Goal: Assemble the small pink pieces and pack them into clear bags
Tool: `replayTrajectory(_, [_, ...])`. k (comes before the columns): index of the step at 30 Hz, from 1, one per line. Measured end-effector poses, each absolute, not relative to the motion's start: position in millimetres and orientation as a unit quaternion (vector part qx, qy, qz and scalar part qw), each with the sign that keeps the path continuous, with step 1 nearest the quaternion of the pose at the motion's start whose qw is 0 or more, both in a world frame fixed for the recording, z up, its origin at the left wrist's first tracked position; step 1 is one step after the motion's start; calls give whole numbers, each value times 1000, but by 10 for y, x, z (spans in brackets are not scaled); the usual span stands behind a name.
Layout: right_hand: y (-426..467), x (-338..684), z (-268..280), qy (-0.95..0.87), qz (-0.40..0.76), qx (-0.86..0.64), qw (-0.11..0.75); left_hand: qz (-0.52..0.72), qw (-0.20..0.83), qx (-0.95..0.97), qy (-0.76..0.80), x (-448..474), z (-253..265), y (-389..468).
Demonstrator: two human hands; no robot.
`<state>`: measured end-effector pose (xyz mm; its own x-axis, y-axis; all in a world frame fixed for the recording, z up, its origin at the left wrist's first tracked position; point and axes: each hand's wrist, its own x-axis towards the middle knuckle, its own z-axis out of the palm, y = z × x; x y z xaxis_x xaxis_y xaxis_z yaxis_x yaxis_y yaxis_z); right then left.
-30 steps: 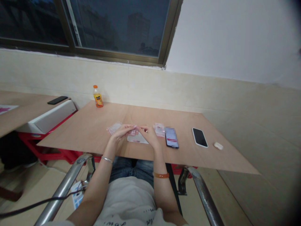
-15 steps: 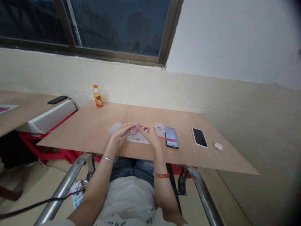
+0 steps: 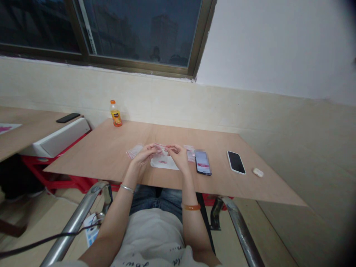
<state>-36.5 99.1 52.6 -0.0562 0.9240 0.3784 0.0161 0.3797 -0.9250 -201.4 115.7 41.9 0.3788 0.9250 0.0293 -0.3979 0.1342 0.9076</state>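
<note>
Between my two hands is a small clear plastic bag (image 3: 160,146) with a reddish top edge, held just above the table. My left hand (image 3: 144,154) pinches its left side with closed fingers. The fingers of my right hand (image 3: 178,156) are closed on its right side. Under the hands lies a white sheet (image 3: 169,165) with small pink-red bits (image 3: 162,161) on it, too small to make out. Another clear bag (image 3: 135,151) lies just left of my left hand. To the right of my right hand are clear bags with pink in them (image 3: 190,152).
A lit phone (image 3: 203,163) lies right of the hands, then a white-edged phone (image 3: 236,162) and a small white case (image 3: 258,172). An orange drink bottle (image 3: 116,115) stands at the back left of the wooden table (image 3: 91,155). Metal armrests (image 3: 73,218) flank me.
My hands have drawn slightly apart at the fingertips, and the bag's reddish edge now stretches between them. More of the white sheet shows below.
</note>
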Motion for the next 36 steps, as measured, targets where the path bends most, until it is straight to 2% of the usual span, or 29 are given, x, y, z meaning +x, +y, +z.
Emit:
replayTrajectory(16, [965, -369, 581, -566, 410, -401, 592, 475, 645, 497, 335, -1997, 443, 1121])
replayTrajectory(26, [1039, -333, 469, -565, 445, -386, 578, 483, 611, 520, 349, -2074, 516, 1124])
replayTrajectory(36, [1014, -359, 508, -510, 433, -389, 633, 451, 608, 534, 376, -2101, 536, 1090])
